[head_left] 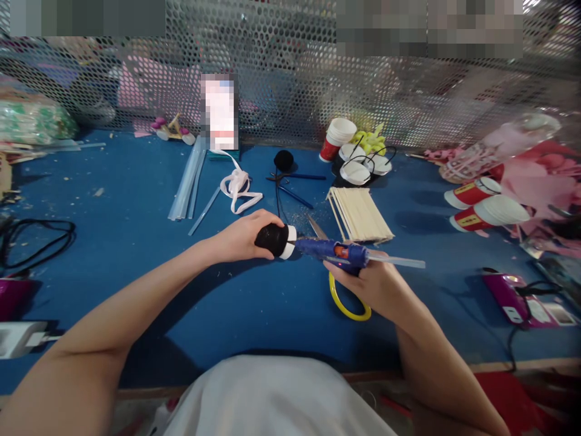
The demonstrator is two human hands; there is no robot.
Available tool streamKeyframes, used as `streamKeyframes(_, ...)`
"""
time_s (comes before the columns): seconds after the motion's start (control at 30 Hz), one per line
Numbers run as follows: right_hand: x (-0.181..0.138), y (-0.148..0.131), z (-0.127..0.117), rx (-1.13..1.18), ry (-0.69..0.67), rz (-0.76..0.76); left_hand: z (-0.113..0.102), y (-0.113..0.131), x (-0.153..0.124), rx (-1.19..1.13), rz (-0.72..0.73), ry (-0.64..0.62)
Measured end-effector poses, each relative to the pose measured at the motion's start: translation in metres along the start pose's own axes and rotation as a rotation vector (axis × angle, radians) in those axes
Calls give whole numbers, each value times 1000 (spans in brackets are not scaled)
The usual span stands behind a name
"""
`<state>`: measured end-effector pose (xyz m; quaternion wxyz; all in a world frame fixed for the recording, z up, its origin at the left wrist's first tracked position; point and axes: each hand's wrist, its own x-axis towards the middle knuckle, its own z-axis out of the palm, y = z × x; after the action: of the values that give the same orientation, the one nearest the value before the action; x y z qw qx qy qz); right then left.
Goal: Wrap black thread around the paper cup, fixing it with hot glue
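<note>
Nearest on the blue tabletop (254,315), a white plug (22,339) lies at the left edge and a purple device (517,297) with a black cable at the right. Scissors (334,295) with a yellow handle lie partly under the right hand (376,284), which is closed around a blue hot glue gun (327,249). A translucent glue stick (403,261) juts from the gun's back.

The left hand (247,237) grips a small black-wrapped cup (271,240) at the middle of the table, fingers over the top and thumb below. The cup is tilted on its side: its body is dark and matt, wound in black yarn, and a smooth, bare white band shows at the end facing the gun. The nozzle points at this band; whether they touch is hard to tell.

Beyond the cup, a black strand runs up to a yarn ball (284,160), with blue-handled pliers (303,176) beside it. White ribbon (238,184) and a row of glue sticks (187,181) lie to the left, a bundle of pale wooden sticks (363,213) to the right. Farther back stand 3 black cups (356,174) with white insides, near red-and-white paper cups (338,139), before a perforated metal panel (281,103).
</note>
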<state>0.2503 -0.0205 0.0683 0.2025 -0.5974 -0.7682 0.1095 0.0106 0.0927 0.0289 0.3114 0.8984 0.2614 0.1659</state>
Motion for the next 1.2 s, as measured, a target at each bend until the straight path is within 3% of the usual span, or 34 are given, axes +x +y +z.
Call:
streamKeyframes(0.37,5,18,15,-90,107,15,-2,4,-1,-3,47,-30)
streamKeyframes(0.67,0,11,7,-25,49,11,-2,4,-1,10,58,-32)
streamKeyframes(1.0,9,24,14,-182,91,-83,-3,5,0,-3,76,-35)
streamKeyframes(1.2,1,16,13,-109,82,-9,-2,3,-1,-8,54,-32)
